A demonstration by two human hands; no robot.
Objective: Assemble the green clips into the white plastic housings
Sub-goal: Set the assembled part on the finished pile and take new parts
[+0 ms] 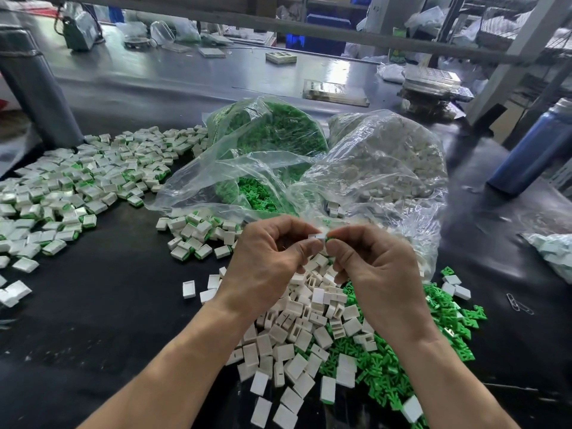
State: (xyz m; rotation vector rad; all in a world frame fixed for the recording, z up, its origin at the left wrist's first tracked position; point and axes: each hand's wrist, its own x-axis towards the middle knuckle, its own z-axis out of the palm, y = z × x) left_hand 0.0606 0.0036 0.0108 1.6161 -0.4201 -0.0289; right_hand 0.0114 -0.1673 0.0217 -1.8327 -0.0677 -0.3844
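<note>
Head view looks down on a dark table (108, 305) with two clear plastic bags lying open toward the person. At 12 o'clock from the hands, the left bag (247, 144) holds green clips; at 1 o'clock, the right bag (396, 156) holds white housings. Their crinkled film glares, so single pieces inside are hard to make out.

Both hands meet just in front of the bag mouths. The left hand (266, 261) and right hand (377, 267) have their fingers curled, pinching between them one white housing (317, 237) with a green clip (328, 240) at its right end. The fingertips cover most of the clip, and I cannot tell how far in it sits.

Below the hands, at 6 o'clock, lies a loose pile of white housings (297, 335); a pile of green clips (402, 360) spreads at 5 o'clock, partly hidden by the right forearm. At 9 to 10 o'clock, assembled pieces (77, 187), white with green edges, cover the table. A blue bottle (538, 150) stands at 2 o'clock, cut off by the frame edge. Far items on the table are blurred.
</note>
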